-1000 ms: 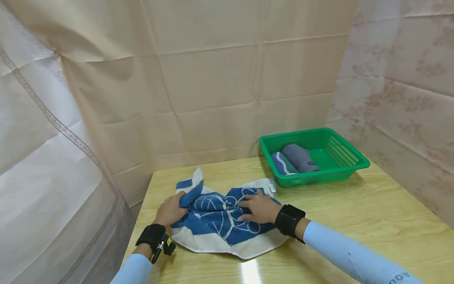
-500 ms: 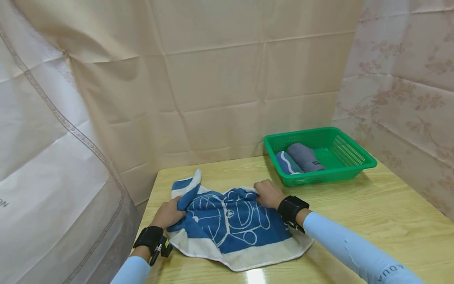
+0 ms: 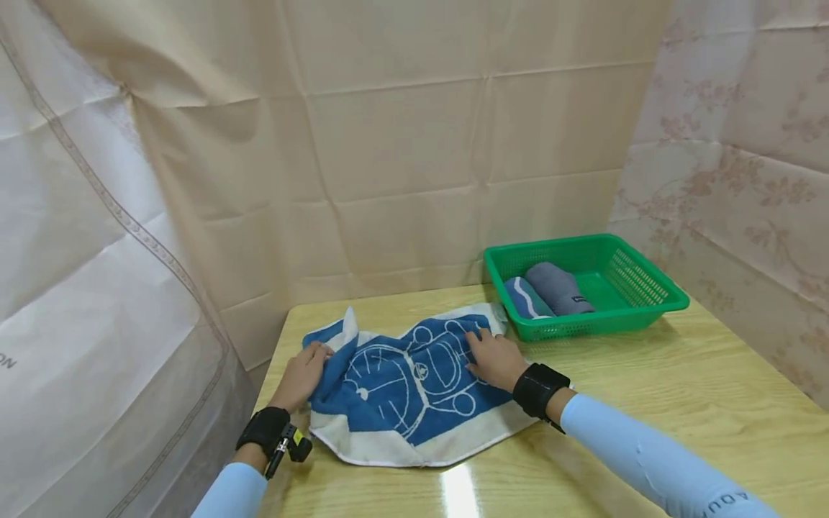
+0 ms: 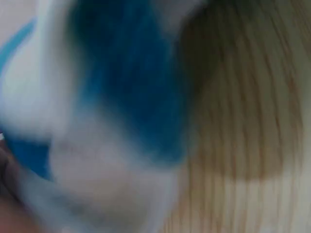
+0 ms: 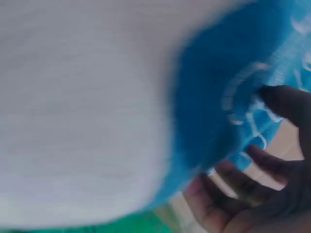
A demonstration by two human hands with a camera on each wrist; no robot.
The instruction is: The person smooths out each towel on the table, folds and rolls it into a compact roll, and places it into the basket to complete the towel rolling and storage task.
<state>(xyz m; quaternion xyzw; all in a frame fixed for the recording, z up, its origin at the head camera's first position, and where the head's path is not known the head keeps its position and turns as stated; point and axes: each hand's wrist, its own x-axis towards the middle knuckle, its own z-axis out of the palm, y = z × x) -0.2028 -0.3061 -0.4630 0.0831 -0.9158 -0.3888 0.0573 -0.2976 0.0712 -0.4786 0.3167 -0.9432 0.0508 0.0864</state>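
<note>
A blue and white towel (image 3: 414, 388) with white line drawings lies spread and rumpled on the table, its left side raised in a fold. At that left side my left hand (image 3: 299, 375) holds the folded edge between fingers and thumb. In the left wrist view the towel (image 4: 141, 87) is blurred and fills much of the frame. My right hand (image 3: 499, 360) rests on the towel's right part with fingers spread. The right wrist view shows the right hand (image 5: 272, 174) with thumb and fingers apart, touching the blue cloth (image 5: 209, 97).
A green plastic basket (image 3: 648, 311) stands at the back right, close to the towel's far right corner. Inside lie a rolled grey towel (image 3: 555, 289) and a rolled blue-green towel (image 3: 526, 298). The wooden table (image 3: 680, 403) extends to the right. Beige cloth (image 3: 401, 158) hangs behind.
My right hand gripped the towel's far edge half a second ago and now lies on it with fingers spread. The far right corner has unfolded toward the basket. My left hand shifted slightly left.
</note>
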